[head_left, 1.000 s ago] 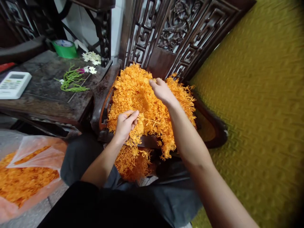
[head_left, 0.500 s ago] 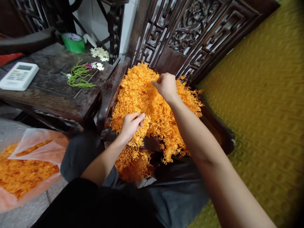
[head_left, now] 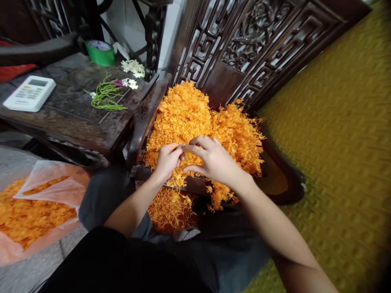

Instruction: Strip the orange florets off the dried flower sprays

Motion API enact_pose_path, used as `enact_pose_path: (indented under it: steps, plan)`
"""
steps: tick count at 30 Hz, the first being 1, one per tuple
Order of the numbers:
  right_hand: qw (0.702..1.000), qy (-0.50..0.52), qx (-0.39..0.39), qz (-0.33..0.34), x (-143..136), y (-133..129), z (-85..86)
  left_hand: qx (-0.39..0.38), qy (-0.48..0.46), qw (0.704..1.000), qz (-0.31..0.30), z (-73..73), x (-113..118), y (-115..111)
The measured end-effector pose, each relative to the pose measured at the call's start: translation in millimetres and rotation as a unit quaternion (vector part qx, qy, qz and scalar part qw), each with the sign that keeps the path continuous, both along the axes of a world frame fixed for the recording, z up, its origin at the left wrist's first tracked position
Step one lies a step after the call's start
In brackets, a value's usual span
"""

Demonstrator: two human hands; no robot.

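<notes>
A big heap of small orange flowers (head_left: 183, 110) fills the seat of a carved dark wooden chair in front of me. My left hand (head_left: 166, 162) is closed in a pinch at the heap's near edge, and an orange flower sprig (head_left: 177, 180) hangs beneath its fingers. Right beside it, my right hand (head_left: 216, 159) reaches over the flowers with thumb and fingers apart, its fingertips at the left fingertips. Whether a small piece is between those fingertips I cannot tell. Lower down, between my legs, lies a pile of thin orange stems (head_left: 169, 209).
At left, a dark wooden table (head_left: 70, 122) bears a white remote control (head_left: 30, 93), green tape (head_left: 100, 53), green stems (head_left: 106, 95) and white flowers (head_left: 133, 68). A plastic bag (head_left: 51, 193) of orange bits sits on the floor. The carved chair back (head_left: 229, 75) rises behind the heap.
My right hand has come down and toward me from the top of the heap to my left hand, its fingers spreading. The left hand stays nearly in place, still pinching the sprig.
</notes>
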State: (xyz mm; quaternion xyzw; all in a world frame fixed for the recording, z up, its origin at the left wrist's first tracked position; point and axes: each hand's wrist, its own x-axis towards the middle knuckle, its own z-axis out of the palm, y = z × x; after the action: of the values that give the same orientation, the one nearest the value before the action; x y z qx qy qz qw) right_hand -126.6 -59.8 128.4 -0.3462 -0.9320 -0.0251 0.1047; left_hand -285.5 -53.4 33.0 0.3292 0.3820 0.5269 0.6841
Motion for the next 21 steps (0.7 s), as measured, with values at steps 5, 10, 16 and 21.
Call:
enact_pose_path:
  steps: [5,10,16,21]
  plan:
    - [0.993,0.06,0.097,0.011,11,-17,-24.6,-0.025,-0.04,0.998,-0.048,1.7,2,-2]
    - [0.965,0.136,0.21,0.077,9,-34,-32.5,-0.016,-0.03,0.999,-0.016,10.4,6,-6]
    - [0.954,0.093,0.266,0.102,19,-57,-32.9,-0.013,-0.044,0.998,-0.043,19.2,16,-17]
    - [0.947,0.085,0.267,0.16,8,-90,-19.5,-0.068,-0.054,0.996,-0.007,7.6,20,-3]
